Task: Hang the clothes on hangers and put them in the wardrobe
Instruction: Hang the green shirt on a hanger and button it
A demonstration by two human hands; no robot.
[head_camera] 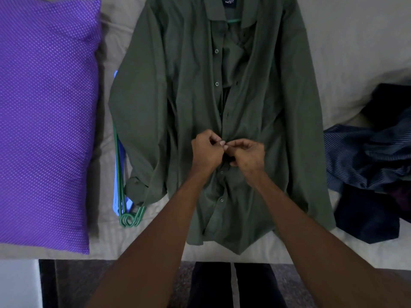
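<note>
Head view, looking straight down. Olive green button-up shirt (pixel 191 103) spread flat on a beige bed sheet (pixel 347 45), collar at the far end, hem near the bed edge. Bit of teal hanger (pixel 233 20) peeking out at the open collar, just under a navy neck label (pixel 229 1) reading "NO FUSS". Left hand (pixel 205 152) and right hand (pixel 249 155) meeting at the middle of the placket, fingers curled, both pinching the shirt's front edges right where a button would be. Button itself hidden under the fingers, so can't tell if done up. Upper buttons undone, placket gaping there. Spare green and blue hangers (pixel 124 196) stacked by the shirt's left sleeve, partly tucked under it. Purple dotted pillow (pixel 46 121) further left. Heap of dark striped clothes (pixel 367 165) over on the right, just beside the shirt.
</note>
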